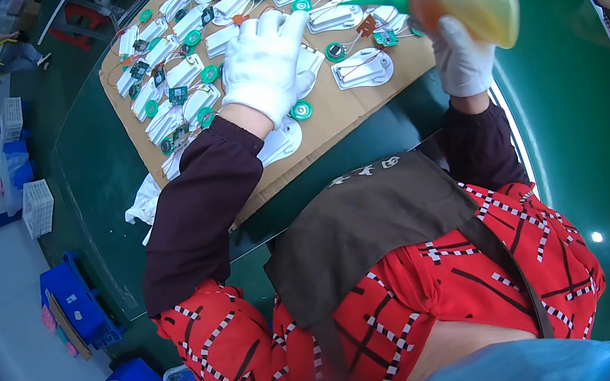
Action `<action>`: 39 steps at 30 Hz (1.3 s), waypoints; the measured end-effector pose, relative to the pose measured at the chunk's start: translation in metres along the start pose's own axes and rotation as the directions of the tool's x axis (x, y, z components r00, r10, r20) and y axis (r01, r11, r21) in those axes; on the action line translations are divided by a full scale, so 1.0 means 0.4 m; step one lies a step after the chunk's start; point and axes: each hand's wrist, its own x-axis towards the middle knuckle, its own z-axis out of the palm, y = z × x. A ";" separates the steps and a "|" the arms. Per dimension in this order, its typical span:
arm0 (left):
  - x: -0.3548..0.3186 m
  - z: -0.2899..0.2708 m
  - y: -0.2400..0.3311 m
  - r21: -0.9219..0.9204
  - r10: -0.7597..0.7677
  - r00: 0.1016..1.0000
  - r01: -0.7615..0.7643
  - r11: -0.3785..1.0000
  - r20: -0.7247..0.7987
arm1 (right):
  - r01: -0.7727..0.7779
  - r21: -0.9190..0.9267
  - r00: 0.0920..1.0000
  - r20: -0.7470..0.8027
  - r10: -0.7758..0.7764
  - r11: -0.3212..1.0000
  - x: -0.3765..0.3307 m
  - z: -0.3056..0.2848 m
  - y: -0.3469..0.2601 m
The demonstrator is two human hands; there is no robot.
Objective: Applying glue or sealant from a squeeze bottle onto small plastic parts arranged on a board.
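Note:
My right hand (463,58), in a white glove, grips a squeeze bottle (470,8) of amber liquid. The bottle lies tilted on its side, and its green nozzle (378,2) points left over the white plastic housings. My left hand (263,66), also gloved, is spread palm down on the housings near the middle of the cardboard; what lies under the palm is hidden. Beside its fingers is a white housing (334,18) with thin wires. Another housing (363,68) lies nearer my right hand. Round green discs (335,52) and small green circuit boards (385,37) are wired to the housings.
A brown cardboard sheet (346,120) carries rows of these housings on a green table (564,87). White cloth (147,204) hangs by its left edge. Blue crates (79,299) and white baskets (39,207) stand on the left. Other people are at the far left and far right.

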 end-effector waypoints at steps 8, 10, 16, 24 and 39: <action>-0.010 -0.018 -0.010 -0.104 -0.045 0.998 0.049 0.993 0.048 | 0.017 0.247 0.998 0.061 -0.033 0.969 -0.010 -0.045 -0.040; -0.015 -0.032 -0.003 -0.097 -0.063 0.998 0.064 0.993 0.012 | -0.063 0.123 0.993 0.108 0.050 0.990 -0.036 -0.054 -0.012; -0.027 -0.084 0.045 -0.105 -0.098 0.995 0.100 0.989 0.018 | -0.137 -0.056 0.978 0.154 0.144 0.989 -0.050 0.002 -0.010; -0.058 -0.025 0.185 -0.339 -0.207 0.978 0.186 0.922 -0.025 | -0.134 -0.067 0.985 0.100 0.140 0.989 -0.029 -0.024 -0.009; -0.043 0.092 0.221 -0.424 -0.287 0.938 0.185 0.887 -0.192 | 0.014 0.217 0.999 0.046 -0.024 0.976 -0.042 -0.116 -0.083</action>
